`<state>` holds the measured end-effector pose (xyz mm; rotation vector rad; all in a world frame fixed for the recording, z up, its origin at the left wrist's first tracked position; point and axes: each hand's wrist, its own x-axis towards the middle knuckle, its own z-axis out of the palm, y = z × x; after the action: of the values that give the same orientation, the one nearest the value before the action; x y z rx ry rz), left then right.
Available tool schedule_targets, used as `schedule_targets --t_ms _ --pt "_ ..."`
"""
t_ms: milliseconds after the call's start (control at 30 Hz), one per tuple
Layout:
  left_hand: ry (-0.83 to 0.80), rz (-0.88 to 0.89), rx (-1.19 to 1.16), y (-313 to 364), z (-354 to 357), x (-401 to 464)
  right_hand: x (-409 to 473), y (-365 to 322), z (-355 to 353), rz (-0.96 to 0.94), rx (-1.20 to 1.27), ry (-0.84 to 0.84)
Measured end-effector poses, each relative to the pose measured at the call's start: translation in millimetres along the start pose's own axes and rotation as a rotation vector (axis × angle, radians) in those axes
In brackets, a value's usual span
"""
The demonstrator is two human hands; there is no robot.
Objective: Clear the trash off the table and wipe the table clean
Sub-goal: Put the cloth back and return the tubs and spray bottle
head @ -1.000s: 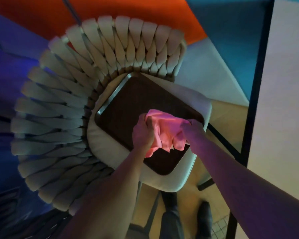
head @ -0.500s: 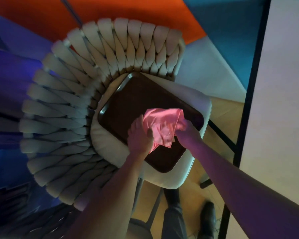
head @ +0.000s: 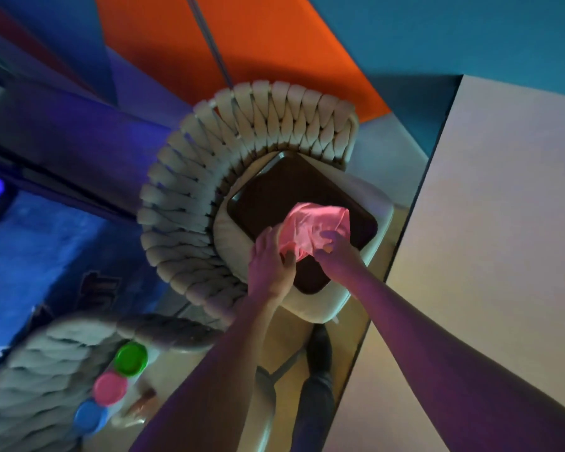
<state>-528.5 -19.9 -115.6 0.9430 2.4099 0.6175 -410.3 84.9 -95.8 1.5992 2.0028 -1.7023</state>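
A pink cloth (head: 313,228) was gripped between the left hand (head: 269,261) and right hand (head: 335,251) — bunched, held above the near edge of a dark tray (head: 274,197) on a chair seat (head: 229,236).

No readable text, labels, brand names or numbers anywhere. Only hint of lettering: large dark block shapes on the blue panel (head: 62,256) at lower left, behind the woven chair (head: 183,223); too blurred and cut off to make out any word. The three coloured lids (head: 110,388) at bottom left show no print
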Motion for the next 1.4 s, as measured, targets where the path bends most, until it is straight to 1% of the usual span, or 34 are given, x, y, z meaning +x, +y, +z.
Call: schedule_targets --t_ms 100,267,400,500,633,700,833,933,1100,1200,1400 --pt "0.05 -0.024 -0.037 7.3 -14.2 -38.9 -36.9 -0.8 0.5 -0.003 -0.008 -0.03" --pt "0.114 -0.069 -0.065 5.0 -26.6 -97.0 -92.0 10.6 5.6 -0.07 -0.044 -0.069" --pt "0.171 -0.099 -0.097 -9.3 -38.2 -146.4 -130.2 17.0 24.2 -0.114 -0.058 -0.119" --pt "0.225 -0.089 -0.089 -20.6 -47.0 -173.2 -147.1 17.1 42.7 -0.145 -0.094 -0.155" --pt "0.281 -0.171 -0.088 -47.5 -59.6 -203.6 -162.6 13.0 73.5 -0.212 -0.196 -0.224" --pt "0.323 -0.213 -0.093 -70.5 -68.0 -218.6 -168.9 10.4 94.6 -0.22 -0.224 -0.269" --pt "0.42 -0.337 -0.136 -125.0 -90.3 -256.4 -182.8 -1.0 154.8 -0.262 -0.275 -0.411" --pt "0.487 -0.439 -0.168 -175.9 -110.9 -278.7 -189.0 -10.6 210.6 -0.276 -0.306 -0.456" --pt "0.556 -0.536 -0.261 -253.1 -136.0 -303.6 -190.4 -27.8 286.7 -0.291 -0.381 -0.496" --pt "0.564 -0.613 -0.274 -302.8 -146.9 -313.1 -180.1 -36.7 332.7 -0.282 -0.417 -0.507" --pt "0.479 -0.781 -0.304 -392.3 -151.2 -308.3 -141.3 -52.0 405.6 -0.248 -0.427 -0.468"
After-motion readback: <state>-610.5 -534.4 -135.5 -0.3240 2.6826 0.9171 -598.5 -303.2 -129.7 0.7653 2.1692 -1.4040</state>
